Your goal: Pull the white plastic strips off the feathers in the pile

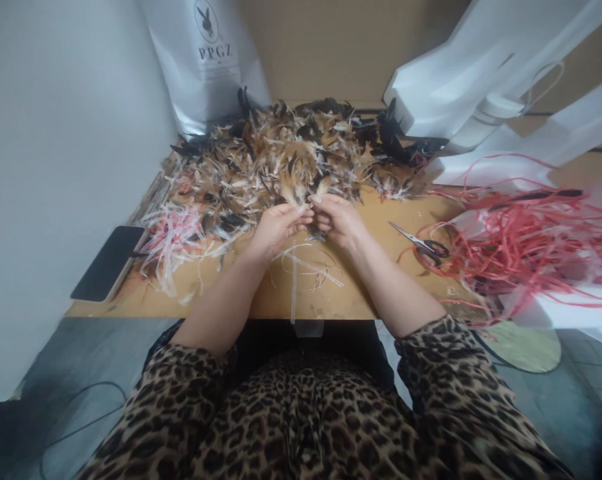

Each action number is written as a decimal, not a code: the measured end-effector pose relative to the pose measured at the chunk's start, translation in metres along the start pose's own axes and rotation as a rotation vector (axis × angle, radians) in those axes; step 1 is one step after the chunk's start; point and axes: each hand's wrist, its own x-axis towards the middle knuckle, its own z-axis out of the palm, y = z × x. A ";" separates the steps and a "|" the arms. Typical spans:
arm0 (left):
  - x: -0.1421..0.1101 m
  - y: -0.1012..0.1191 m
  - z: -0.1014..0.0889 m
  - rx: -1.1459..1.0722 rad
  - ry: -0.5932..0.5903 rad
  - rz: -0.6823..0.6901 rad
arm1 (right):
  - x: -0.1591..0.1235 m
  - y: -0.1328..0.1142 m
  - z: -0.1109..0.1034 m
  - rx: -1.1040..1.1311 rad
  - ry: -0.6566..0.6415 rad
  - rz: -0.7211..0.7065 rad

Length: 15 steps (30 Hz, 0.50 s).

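Brown with white: pinched small feathers by the ends, with the left hand and right hand almost touching. Closed finger and thumb on the feathers in each grip; could not tell how many. Worked over the tabletop, right by the big pile. Seemed busy with fixing the ends. Called next for a soft, steady pinch, with the ends kept close. Had scissors to the right, near red strings.
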 end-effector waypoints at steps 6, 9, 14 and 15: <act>-0.001 0.001 0.002 -0.013 0.002 -0.043 | -0.001 0.007 0.005 -0.048 0.048 0.009; -0.001 0.002 0.002 -0.014 -0.011 -0.053 | -0.002 0.008 0.006 -0.088 0.083 0.008; 0.000 0.000 0.000 0.054 -0.031 -0.021 | -0.002 0.009 0.007 -0.135 0.119 -0.022; 0.000 0.000 0.000 0.087 -0.029 -0.002 | -0.002 0.008 0.006 -0.141 0.109 -0.026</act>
